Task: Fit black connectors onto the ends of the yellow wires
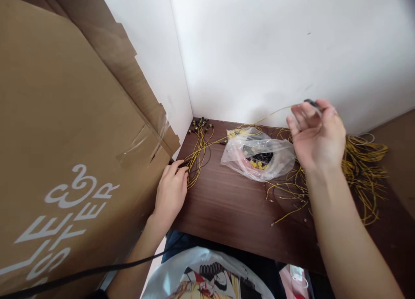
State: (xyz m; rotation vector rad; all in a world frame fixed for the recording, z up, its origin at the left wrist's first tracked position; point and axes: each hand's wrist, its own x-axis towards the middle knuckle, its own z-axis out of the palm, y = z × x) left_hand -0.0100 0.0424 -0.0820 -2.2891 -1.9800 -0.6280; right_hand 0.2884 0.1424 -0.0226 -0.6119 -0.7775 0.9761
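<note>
My left hand (170, 191) rests on the dark wooden table (227, 208) at its left edge, fingertips pinching the near end of a bundle of thin yellow wires (198, 145) with black connectors at the far end. My right hand (317, 132) is raised above the table, fingers curled round a single yellow wire (269, 115) with a small black connector (311, 102) at the fingertips. A clear plastic bag (257, 154) holding black and yellow parts lies between the hands.
A loose heap of yellow wires (365, 165) covers the table's right side. A large cardboard box (65, 139) stands against the left edge. White walls (275, 48) close the corner behind. A black cable (97, 271) crosses below my left arm.
</note>
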